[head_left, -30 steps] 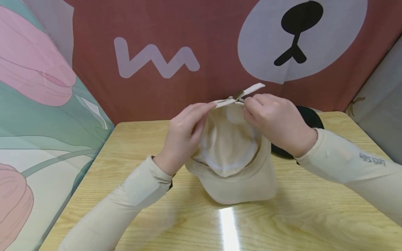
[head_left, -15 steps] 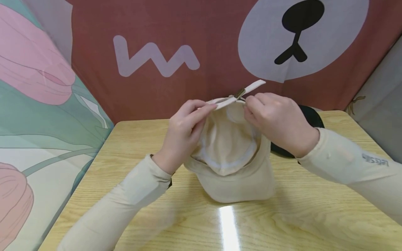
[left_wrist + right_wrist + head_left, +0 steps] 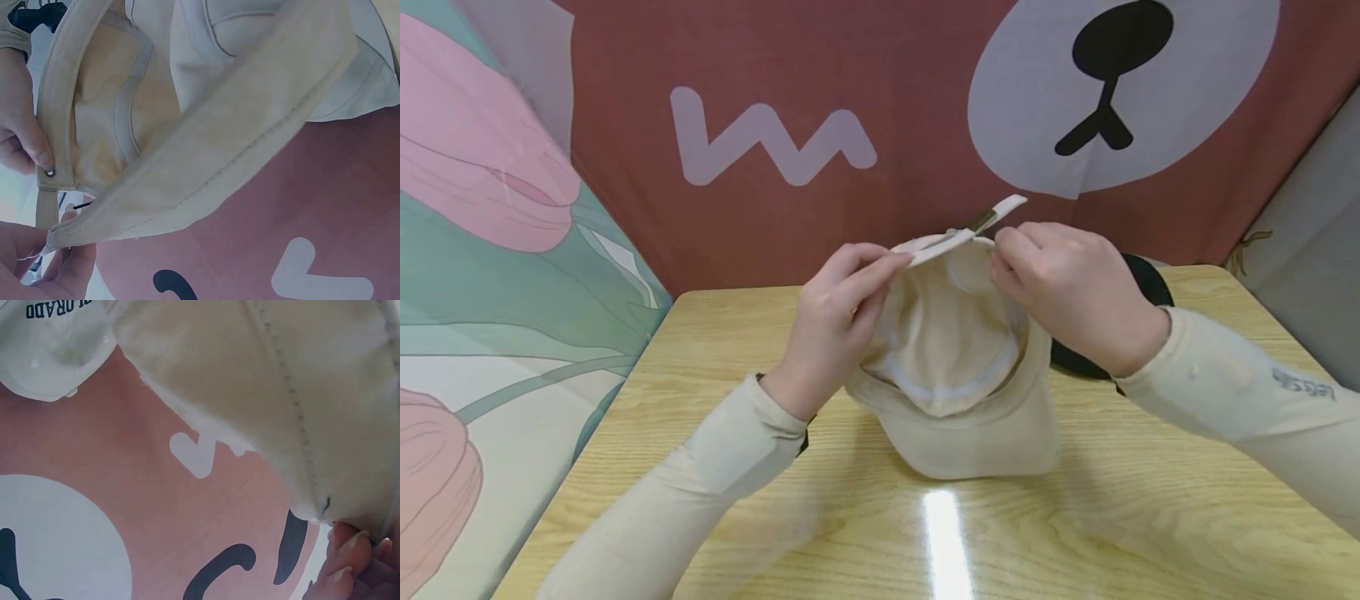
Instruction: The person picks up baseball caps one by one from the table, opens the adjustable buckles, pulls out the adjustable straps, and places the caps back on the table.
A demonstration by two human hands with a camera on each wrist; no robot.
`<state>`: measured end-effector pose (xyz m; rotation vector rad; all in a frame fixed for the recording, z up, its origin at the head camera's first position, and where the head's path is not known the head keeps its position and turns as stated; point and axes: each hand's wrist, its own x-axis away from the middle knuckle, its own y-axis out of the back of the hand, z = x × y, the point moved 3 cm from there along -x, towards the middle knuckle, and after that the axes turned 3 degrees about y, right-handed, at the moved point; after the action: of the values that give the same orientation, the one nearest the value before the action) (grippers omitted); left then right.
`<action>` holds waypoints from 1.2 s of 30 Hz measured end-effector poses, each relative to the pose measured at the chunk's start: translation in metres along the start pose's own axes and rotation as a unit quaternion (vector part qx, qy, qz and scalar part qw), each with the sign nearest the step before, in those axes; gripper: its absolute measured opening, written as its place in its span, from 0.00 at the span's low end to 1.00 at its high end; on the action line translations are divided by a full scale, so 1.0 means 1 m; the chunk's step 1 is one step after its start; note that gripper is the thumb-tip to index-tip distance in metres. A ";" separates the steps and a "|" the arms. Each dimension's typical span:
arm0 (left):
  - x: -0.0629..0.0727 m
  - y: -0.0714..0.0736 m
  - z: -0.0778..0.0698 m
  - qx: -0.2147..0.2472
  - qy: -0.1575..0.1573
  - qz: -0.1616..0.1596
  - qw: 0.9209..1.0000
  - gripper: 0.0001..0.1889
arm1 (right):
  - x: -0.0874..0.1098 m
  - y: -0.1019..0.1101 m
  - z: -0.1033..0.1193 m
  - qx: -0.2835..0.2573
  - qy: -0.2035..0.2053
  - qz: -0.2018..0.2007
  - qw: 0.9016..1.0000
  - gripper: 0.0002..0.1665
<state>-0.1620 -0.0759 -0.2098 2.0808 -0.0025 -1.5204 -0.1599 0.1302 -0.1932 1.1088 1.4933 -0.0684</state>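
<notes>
A cream baseball cap sits above the table in the head view, its inside showing and its brim towards me. At the cap's far edge, my left hand pinches the white back strap between thumb and fingers. My right hand grips the cap's edge on the other side, just right of the brass-coloured buckle. A short strap tail sticks out past the buckle, up and to the right. Close up in the left wrist view, the cap's band crosses the frame. My right fingertips are partly hidden.
Behind my right wrist a dark rounded object lies on the wooden table, mostly covered. The right wrist view has a pale cap with dark lettering. A reddish-brown printed cloth rises at the table's back edge.
The buckle and right hand have shifted slightly right, away from the left hand. The strap tail past the buckle looks shorter. Both hands keep their hold.
</notes>
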 end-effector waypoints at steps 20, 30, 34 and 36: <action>0.004 0.000 0.001 0.008 0.007 -0.005 1.000 0.08 | 0.002 -0.001 0.000 0.002 -0.010 0.013 1.000 0.13; 0.003 0.001 0.000 0.018 0.010 -0.011 1.000 0.08 | 0.004 0.001 -0.003 -0.005 -0.019 0.006 1.000 0.12; 0.005 0.003 0.001 0.027 0.020 -0.013 0.999 0.10 | 0.005 0.002 -0.005 -0.016 -0.026 0.008 1.000 0.12; 0.006 0.004 0.002 0.028 0.024 -0.012 0.999 0.10 | 0.006 0.002 -0.007 -0.017 -0.029 0.008 0.999 0.13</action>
<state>-0.1601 -0.0821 -0.2132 2.1684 -0.0008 -1.4995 -0.1625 0.1387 -0.1947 1.0819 1.4282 -0.0631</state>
